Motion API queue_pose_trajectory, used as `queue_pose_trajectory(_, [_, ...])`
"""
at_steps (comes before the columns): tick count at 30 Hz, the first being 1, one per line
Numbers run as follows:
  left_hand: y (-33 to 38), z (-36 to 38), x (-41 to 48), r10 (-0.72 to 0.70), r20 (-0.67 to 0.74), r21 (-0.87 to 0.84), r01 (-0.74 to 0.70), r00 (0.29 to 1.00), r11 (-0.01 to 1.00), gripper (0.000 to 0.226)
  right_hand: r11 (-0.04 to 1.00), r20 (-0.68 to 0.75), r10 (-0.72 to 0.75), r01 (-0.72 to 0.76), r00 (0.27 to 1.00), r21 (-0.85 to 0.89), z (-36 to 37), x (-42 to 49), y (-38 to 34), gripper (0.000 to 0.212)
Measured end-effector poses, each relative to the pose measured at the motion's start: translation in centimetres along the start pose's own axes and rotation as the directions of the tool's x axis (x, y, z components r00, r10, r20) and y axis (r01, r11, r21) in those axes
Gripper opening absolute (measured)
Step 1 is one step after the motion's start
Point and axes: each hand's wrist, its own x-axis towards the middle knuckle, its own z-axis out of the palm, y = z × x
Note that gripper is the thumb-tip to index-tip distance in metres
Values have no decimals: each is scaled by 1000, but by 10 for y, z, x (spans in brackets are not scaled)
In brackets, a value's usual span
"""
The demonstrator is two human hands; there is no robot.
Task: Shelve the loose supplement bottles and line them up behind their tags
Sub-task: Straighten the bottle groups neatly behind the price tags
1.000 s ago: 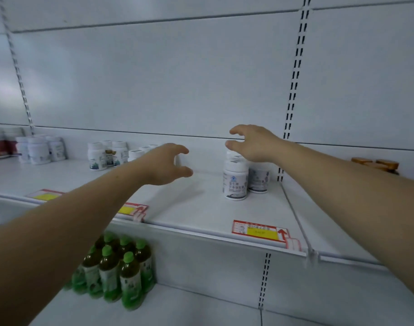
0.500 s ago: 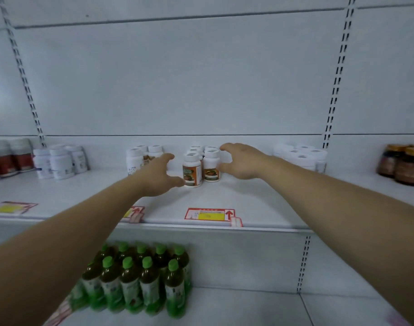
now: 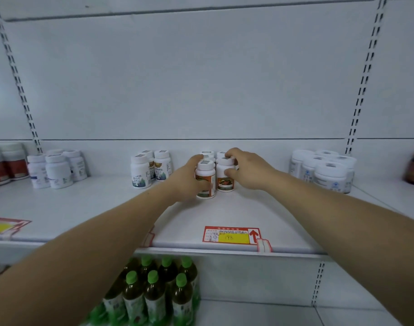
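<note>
Metal shelf (image 3: 224, 212) w/ white backing; the orange bottles (image 3: 225, 183) stand bunched mid-shelf, upright and touching, well back from their tag (image 3: 231, 236) on the front lip but roughly in line w/ it. Left hand (image 3: 186, 183) has its fingers curled round the front-left bottle (image 3: 205, 169). Right hand (image 3: 247, 171) pinches the front-right bottle (image 3: 222, 165), fingers over the cap, thumb on the side. My read: this lot is shelved but not yet squared up, so that's the step in hand. White bottles to the left (image 3: 140, 172) and right (image 3: 328, 171) sit in loose bunches too, so plenty left. Green drinks (image 3: 154, 292) are below. Vs half a sec ago: both hands hovered either side of the pair w/o gripping; now both have hold.
</note>
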Motion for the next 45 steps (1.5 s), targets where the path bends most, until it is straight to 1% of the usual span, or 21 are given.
queue_pose_trajectory(2, [-2,1,2,5,2,22,-5,1000,1000,77,1000,-11,8,-8,1000,19,-1,3,3,43])
queue_pose_trajectory(7, [-3,1,5,30,5,50,-30,1000,998,78,998,3,19,-19,1000,62,-3,7,6,40])
queue_pose_trajectory(11, [-4,3,6,71,-14,39,-71,997,997,80,996,-14,17,-15,1000,92,-1,7,6,42])
queue_pose_trajectory(15, [-9,5,7,69,-57,10,-69,996,998,72,994,-15,6,-4,1000,109,0,6,5,47])
queue_pose_trajectory(18, [-10,6,7,89,-50,-9,-89,995,996,76,995,-7,3,-3,1000,102,0,5,6,49])
queue_pose_trajectory(22, [-9,8,5,127,-58,26,-125,990,992,78,996,-19,6,-4,1000,94,2,5,6,46])
queue_pose_trajectory(24, [-9,8,5,129,-77,32,-127,989,991,77,996,-14,4,-2,1000,91,3,5,6,46])
queue_pose_trajectory(29, [-11,7,5,113,-70,24,-111,991,993,76,994,-8,3,-2,1000,111,6,5,6,48])
queue_pose_trajectory(33, [-13,8,4,122,-118,49,-117,986,992,74,993,-8,-4,5,1000,115,7,4,8,47])
queue_pose_trajectory(45, [-13,11,4,117,-112,44,-113,987,993,80,993,-6,-16,17,1000,117,7,5,7,46])
